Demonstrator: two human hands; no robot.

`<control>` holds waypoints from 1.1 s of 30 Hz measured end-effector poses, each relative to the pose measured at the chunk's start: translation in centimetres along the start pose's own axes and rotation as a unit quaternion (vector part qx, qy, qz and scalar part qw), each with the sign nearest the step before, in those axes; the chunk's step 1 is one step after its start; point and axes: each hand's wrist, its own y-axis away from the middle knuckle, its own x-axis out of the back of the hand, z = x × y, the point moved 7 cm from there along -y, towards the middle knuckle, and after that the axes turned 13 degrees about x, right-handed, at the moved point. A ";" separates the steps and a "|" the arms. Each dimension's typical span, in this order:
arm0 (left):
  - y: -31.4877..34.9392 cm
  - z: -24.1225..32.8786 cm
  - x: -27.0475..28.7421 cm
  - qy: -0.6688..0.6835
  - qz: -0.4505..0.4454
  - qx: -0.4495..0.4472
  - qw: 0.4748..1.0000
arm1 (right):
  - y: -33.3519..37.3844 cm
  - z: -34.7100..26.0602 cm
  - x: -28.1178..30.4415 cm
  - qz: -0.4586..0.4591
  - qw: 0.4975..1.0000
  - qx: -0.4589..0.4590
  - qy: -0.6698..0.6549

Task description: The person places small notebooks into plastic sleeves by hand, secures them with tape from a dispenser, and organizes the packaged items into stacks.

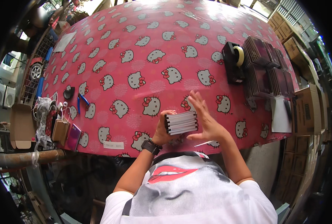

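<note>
At the near edge of the pink table, my left hand (163, 128) is wrapped round the left side of a stack of thin white pieces with black edges (182, 122). What exactly the pieces are, I cannot make out. My right hand (207, 121) is at the stack's right side, fingers stretched upward and thumb apart, holding nothing. Whether its palm touches the stack is unclear. A thin white strip (200, 143) shows below the right thumb. On my left wrist is a dark watch (151, 147).
The table cover (132, 100) is pink with printed cat faces. A black tape dispenser (232, 67) stands at right beside stacked dark flat cases (257, 52) and a white sheet (281, 115). Blue pliers (79, 103), a purple box (73, 136) and a cardboard box (23, 127) are at left.
</note>
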 end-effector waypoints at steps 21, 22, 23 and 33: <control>-1.1 1.4 0.2 0.108 0.014 0.174 0.979 | 3.4 6.2 -1.9 0.084 0.985 -0.129 -0.083; -1.6 1.3 0.7 0.055 0.018 0.207 0.977 | 3.3 6.4 -2.0 0.078 0.975 -0.172 -0.120; -1.7 -0.3 0.9 0.102 0.001 0.259 0.960 | 3.2 6.6 -2.3 0.069 0.962 -0.212 -0.158; -1.4 -5.2 2.0 -0.042 0.090 0.458 0.883 | 8.4 11.3 2.1 0.103 0.858 -0.237 0.443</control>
